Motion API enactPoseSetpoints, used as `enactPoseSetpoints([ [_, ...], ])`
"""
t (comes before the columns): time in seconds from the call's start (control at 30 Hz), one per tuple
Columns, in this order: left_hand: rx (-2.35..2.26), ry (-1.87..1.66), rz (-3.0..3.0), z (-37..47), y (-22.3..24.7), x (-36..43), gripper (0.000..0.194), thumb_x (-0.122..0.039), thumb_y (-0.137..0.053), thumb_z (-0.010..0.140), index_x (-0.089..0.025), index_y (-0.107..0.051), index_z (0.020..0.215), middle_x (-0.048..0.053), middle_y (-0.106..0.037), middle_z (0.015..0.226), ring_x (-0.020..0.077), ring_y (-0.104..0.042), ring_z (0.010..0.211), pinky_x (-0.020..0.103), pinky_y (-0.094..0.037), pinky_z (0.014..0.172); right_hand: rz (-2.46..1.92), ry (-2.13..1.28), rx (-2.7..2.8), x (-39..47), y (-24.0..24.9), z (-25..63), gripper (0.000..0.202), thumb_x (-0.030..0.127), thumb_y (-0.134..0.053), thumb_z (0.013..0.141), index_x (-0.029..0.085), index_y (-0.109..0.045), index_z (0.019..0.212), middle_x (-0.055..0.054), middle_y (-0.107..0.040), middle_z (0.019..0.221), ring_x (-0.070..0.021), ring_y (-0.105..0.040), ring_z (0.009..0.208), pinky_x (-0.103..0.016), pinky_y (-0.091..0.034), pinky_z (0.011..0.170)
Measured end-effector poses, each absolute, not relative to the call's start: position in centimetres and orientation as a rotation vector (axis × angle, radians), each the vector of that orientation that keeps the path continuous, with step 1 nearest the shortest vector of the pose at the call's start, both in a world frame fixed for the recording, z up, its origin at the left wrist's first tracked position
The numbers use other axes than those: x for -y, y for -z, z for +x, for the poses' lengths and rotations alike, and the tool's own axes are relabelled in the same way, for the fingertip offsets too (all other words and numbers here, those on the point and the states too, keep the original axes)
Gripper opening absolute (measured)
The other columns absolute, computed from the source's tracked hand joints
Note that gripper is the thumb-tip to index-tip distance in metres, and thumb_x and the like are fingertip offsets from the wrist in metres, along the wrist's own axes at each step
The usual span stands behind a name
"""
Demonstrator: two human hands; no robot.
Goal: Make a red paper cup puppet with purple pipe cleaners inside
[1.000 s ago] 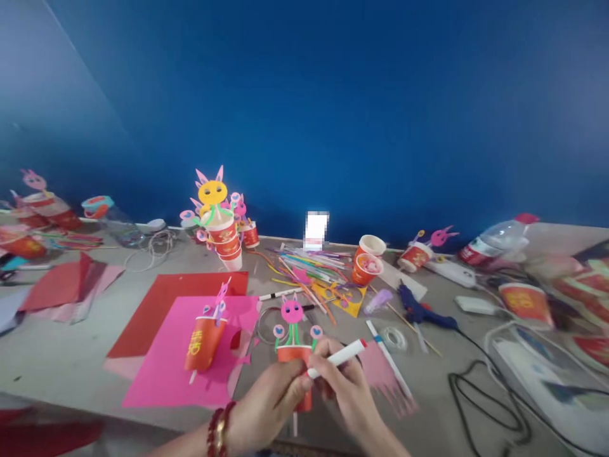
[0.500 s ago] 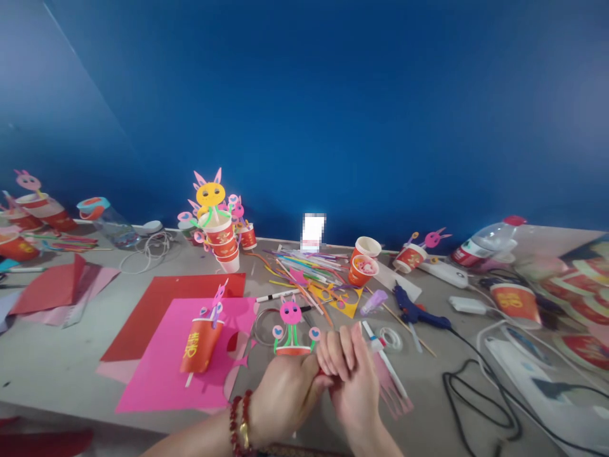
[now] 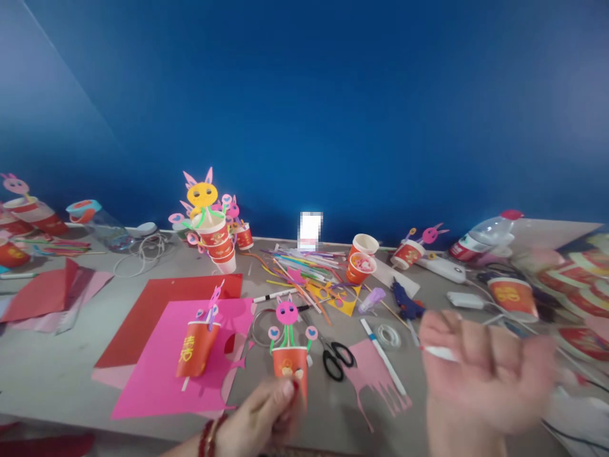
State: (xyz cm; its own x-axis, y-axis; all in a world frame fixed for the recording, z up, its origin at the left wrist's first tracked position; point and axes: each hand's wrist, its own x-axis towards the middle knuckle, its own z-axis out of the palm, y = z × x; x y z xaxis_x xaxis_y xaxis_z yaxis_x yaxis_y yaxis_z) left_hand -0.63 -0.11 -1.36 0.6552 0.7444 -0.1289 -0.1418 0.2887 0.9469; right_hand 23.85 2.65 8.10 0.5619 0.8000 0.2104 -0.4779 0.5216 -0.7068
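Note:
At the bottom centre, my left hand is closed in a pinch, with a trace of red at the fingertips; what it holds is too blurred to name. Its fingers overlap the lower part of an upright red paper cup with a pink rabbit face on green stems. My right hand, blurred, is a fist at the right with a small white piece showing among its fingers. Black-handled scissors lie between the hands, beside a cut pink sheet.
Red paper and pink paper lie at the left with a tilted cup on top. Behind are stacked cups and coloured strips. A blue glue gun, bottle and cables are at the right.
My hands, together before, have come apart: the right has swung to the right and the left has moved slightly left and down. The scissors and the cup's front now show.

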Motion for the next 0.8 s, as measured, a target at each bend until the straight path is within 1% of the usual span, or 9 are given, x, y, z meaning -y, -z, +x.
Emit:
enactPoseSetpoints([
  [0.07,-1.036,-0.795,1.566,-2.2,0.9,-1.5,0.042,-0.053,-0.038,0.1,-0.021,-0.051,0.077,0.0,-0.052,0.069,0.0143,-0.047,0.061,0.024,-0.041,0.057,-0.656,-0.932,0.675,-3.2,-7.3,23.8,0.065,0.061,-0.064,0.085,0.02,-0.036,0.043,0.004,-0.036,0.043,-0.0136,-0.043,0.051,-0.028,-0.048,0.062],
  [0.13,-1.328,-0.856,1.926,-3.3,0.7,-3.6,0.027,-0.041,-0.042,0.101,-0.021,-0.058,0.092,0.005,-0.062,0.085,0.0201,-0.057,0.077,0.032,-0.047,0.073,-0.772,-0.995,0.783,-3.5,-5.2,22.4,0.06,0.071,-0.056,0.083,0.021,-0.057,0.051,-0.002,-0.058,0.058,-0.0185,-0.056,0.063,-0.032,-0.05,0.064],
  [0.17,-1.404,-0.873,2.06,-3.7,0.9,-4.6,0.021,-0.037,-0.045,0.1,-0.021,-0.059,0.097,0.007,-0.065,0.092,0.0231,-0.06,0.086,0.036,-0.049,0.079,-0.848,-0.98,0.812,-3.5,-3.8,21.4,0.062,0.074,-0.052,0.084,0.02,-0.063,0.056,-0.005,-0.062,0.062,-0.0191,-0.058,0.064,-0.03,-0.049,0.059],
  [0.27,-1.553,-0.844,2.301,-4.4,2.6,-6.7,0.018,-0.027,-0.046,0.099,-0.019,-0.061,0.093,0.01,-0.067,0.098,0.0273,-0.062,0.098,0.043,-0.051,0.086,-1.048,-1.005,0.889,-3.3,0.3,19.3,0.065,0.074,-0.041,0.091,0.019,-0.069,0.072,0.003,-0.048,0.043,-0.012,-0.038,0.038,-0.023,-0.031,0.038],
  [0.3,-1.584,-0.839,2.343,-4.5,3.3,-7.0,0.018,-0.025,-0.046,0.098,-0.019,-0.062,0.095,0.01,-0.067,0.099,0.0276,-0.062,0.1,0.044,-0.052,0.087,-1.093,-1.01,0.971,-3.2,1.3,18.9,0.062,0.072,-0.042,0.092,0.019,-0.071,0.081,0.003,-0.051,0.044,-0.0122,-0.039,0.038,-0.024,-0.033,0.039],
  [0.4,-1.665,-0.865,2.391,-4.4,4.9,-7.3,0.02,-0.025,-0.049,0.097,-0.018,-0.061,0.112,0.013,-0.067,0.111,0.0292,-0.061,0.108,0.047,-0.053,0.092,-1.166,-0.974,1.281,-2.7,3.3,18.4,0.044,0.057,-0.05,0.097,0.02,-0.072,0.106,-0.004,-0.073,0.073,-0.0121,-0.048,0.043,-0.024,-0.04,0.043],
  [0.47,-1.673,-0.86,2.38,-4.2,5.3,-7.4,0.024,-0.027,-0.05,0.097,-0.018,-0.059,0.117,0.013,-0.067,0.115,0.0298,-0.061,0.111,0.048,-0.053,0.093,-1.206,-0.882,1.504,-2.6,3.7,18.3,0.032,0.045,-0.052,0.099,0.024,-0.07,0.115,-0.006,-0.077,0.088,-0.0111,-0.051,0.043,-0.023,-0.043,0.044],
  [0.63,-1.615,-0.891,2.338,-3.5,5.1,-7.3,0.022,-0.028,-0.049,0.098,-0.02,-0.061,0.114,0.01,-0.071,0.108,0.0283,-0.065,0.104,0.045,-0.054,0.089,-1.236,-0.493,1.93,-2.7,4.2,17.3,0.016,0.027,-0.057,0.097,0.025,-0.072,0.098,-0.003,-0.075,0.073,-0.0168,-0.07,0.057,-0.022,-0.047,0.055],
  [0.8,-1.565,-0.951,2.271,-3.2,5.1,-6.9,0.024,-0.03,-0.049,0.099,-0.019,-0.059,0.117,0.011,-0.071,0.11,0.028,-0.066,0.105,0.044,-0.054,0.091,-1.192,-0.432,2.01,-2.2,4.3,17.2,0.01,0.021,-0.057,0.096,0.023,-0.066,0.099,-0.006,-0.077,0.086,-0.0206,-0.075,0.072,-0.026,-0.052,0.066],
])
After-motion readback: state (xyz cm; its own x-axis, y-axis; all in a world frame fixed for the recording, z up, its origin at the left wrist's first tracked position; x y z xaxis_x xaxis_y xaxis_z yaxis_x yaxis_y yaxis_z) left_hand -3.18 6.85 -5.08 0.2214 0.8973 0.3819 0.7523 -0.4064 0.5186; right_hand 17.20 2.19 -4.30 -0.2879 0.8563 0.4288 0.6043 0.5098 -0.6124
